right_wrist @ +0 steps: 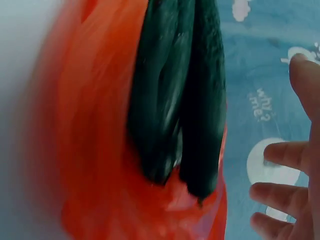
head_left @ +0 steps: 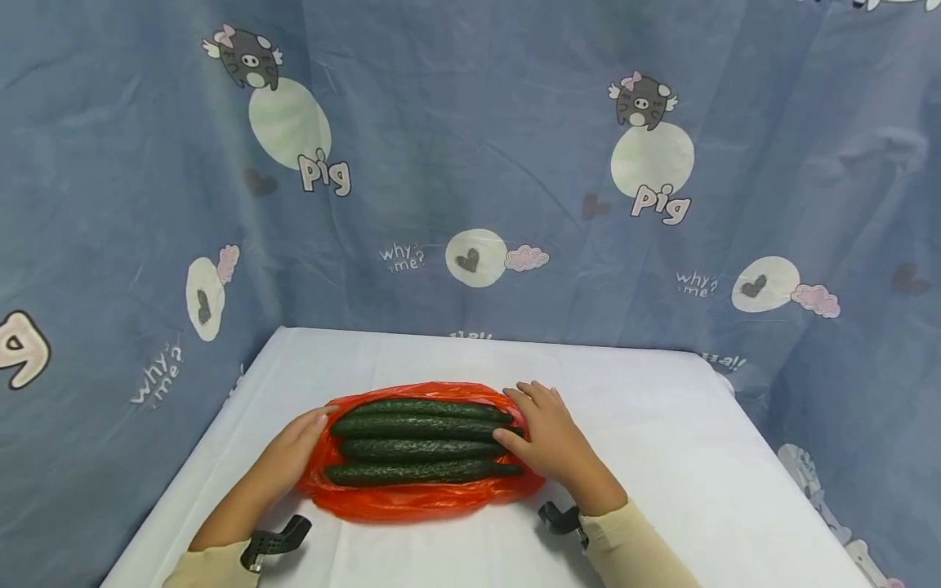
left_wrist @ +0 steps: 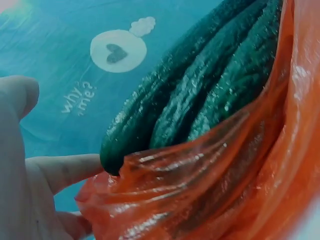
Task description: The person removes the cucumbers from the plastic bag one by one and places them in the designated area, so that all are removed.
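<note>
- Left hand (head_left: 296, 449) is at the left end of the red plastic bag (head_left: 412, 506); its fingers are extended, the thumb stands apart, and nothing is gripped in the palm. In the left wrist view, one straight finger reaches the end of a cucumber at the bag's edge.
- Right hand (head_left: 542, 431) is at the right end of the bag, with the fingers spread and not curled around anything. From the head view, the thumb appears over the cucumber ends; whether it touches them, I cannot tell.
- Four dark green cucumbers (head_left: 426, 449) lie side by side within the bag, lengthwise from its left end to its right end, and their upper sides are uncovered.
- White table cover (head_left: 662, 425) is under the bag and extends around it on all sides.
- Dark wrist mounts (head_left: 275, 543) are worn on both wrists, nearer to the person than the bag, next to beige sleeves (head_left: 639, 547).
- Blue cloth (head_left: 478, 163) with printed pigs, hearts and words hangs beyond the bag and at both sides.
</note>
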A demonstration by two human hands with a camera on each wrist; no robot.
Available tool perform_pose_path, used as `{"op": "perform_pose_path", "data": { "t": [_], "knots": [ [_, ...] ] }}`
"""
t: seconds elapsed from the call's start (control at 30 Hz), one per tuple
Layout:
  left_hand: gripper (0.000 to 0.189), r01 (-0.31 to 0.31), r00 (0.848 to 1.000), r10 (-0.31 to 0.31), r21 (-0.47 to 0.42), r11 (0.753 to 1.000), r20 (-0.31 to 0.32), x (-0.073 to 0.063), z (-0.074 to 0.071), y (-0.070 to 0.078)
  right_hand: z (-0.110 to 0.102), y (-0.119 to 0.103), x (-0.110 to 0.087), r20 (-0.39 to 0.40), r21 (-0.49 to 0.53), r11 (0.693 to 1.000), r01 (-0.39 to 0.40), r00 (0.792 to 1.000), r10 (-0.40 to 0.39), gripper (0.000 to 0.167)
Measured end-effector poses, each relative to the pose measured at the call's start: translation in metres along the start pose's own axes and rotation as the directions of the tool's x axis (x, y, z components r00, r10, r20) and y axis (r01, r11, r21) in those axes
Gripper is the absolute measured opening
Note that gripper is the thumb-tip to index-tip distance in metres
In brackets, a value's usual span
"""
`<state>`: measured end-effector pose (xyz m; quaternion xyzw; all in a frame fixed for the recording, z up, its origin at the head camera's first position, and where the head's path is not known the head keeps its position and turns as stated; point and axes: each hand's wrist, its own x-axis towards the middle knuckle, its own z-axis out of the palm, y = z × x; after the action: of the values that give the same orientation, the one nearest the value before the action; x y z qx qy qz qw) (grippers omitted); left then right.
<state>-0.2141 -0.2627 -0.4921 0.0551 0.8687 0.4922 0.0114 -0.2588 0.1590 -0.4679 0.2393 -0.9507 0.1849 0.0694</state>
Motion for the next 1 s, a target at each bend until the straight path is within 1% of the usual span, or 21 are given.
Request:
{"op": "perform_pose_path", "data": {
  "t": [0.1,0.2,0.27,0.37,0.47,0.6,0.73,0.8,1.0],
  "knots": [
    [0.064,0.032,0.999,-0.032,0.007,0.999,0.011,0.002,0.000,-0.002,0.001,-0.007,0.005,0.003,-0.007,1.000,0.021,1.000,-0.021,0.078],
    [0.067,0.064,0.998,-0.064,0.007,0.998,0.026,0.004,0.002,-0.001,0.002,-0.014,0.010,-0.015,-0.013,0.999,0.040,0.999,-0.040,0.078],
    [0.070,0.100,0.994,-0.100,0.018,0.995,0.033,0.005,0.003,0.000,0.003,-0.018,0.013,-0.018,-0.018,0.998,0.053,0.998,-0.053,0.078],
    [0.072,0.126,0.991,-0.128,0.048,0.991,0.033,0.004,0.005,0.000,0.006,-0.026,0.015,-0.009,-0.012,0.997,0.076,0.997,-0.076,0.078],
    [0.071,0.105,0.994,-0.107,0.063,0.992,0.016,0.001,0.006,-0.003,0.010,-0.035,0.017,0.002,-0.005,0.996,0.088,0.996,-0.088,0.079],
    [0.068,0.047,0.999,-0.045,0.088,0.995,-0.018,0.002,0.007,-0.007,0.012,-0.045,0.022,0.012,-0.014,0.995,0.096,0.995,-0.096,0.080],
    [0.068,-0.010,0.998,0.016,0.112,0.994,-0.055,0.005,0.007,-0.007,0.014,-0.053,0.029,0.016,-0.030,0.993,0.111,0.994,-0.110,0.081],
    [0.067,-0.031,0.997,0.039,0.122,0.992,-0.064,0.005,0.006,-0.007,0.016,-0.057,0.032,0.017,-0.031,0.993,0.113,0.993,-0.113,0.081],
    [0.059,-0.030,0.998,0.037,0.134,0.991,-0.049,0.004,0.004,-0.009,0.024,-0.069,0.040,0.028,-0.034,0.993,0.115,0.993,-0.114,0.083]
  ]
}}
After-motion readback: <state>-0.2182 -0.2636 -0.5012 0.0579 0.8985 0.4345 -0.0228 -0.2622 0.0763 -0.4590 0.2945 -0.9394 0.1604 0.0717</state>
